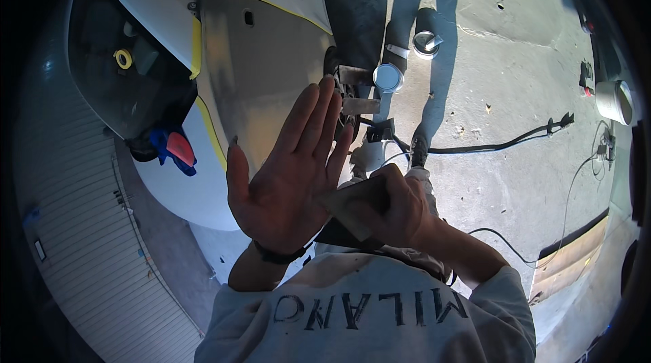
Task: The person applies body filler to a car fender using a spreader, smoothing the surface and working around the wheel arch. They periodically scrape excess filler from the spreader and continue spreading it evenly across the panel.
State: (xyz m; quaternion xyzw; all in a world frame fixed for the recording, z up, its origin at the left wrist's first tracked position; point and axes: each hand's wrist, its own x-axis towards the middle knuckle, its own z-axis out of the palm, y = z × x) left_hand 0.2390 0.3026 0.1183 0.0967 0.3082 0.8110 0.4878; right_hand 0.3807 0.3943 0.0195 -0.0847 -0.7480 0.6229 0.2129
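My left hand (pixel 288 180) is raised with its palm up and fingers stretched out, holding nothing. My right hand (pixel 403 210) grips a flat, dark rectangular block (pixel 366 195) with a paler beige strip along one edge. Its near corner meets the heel of my left palm, or lies just over it; I cannot tell which. Beyond my left fingers is a car panel (pixel 264 58), dull grey-brown with lighter patches, bordered by yellow masking tape (pixel 215 134). Two dark flat strips (pixel 359 106) lie near my left fingertips.
An open can (pixel 426 46) and a lidded can (pixel 388 79) stand on the floor beyond. A black cable (pixel 488 149) crosses the concrete. A white bucket (pixel 614 102) is at far right. Left, a tape roll (pixel 123 59) rests on the car's glass; a blue-and-red bundle (pixel 175 151) is nearby.
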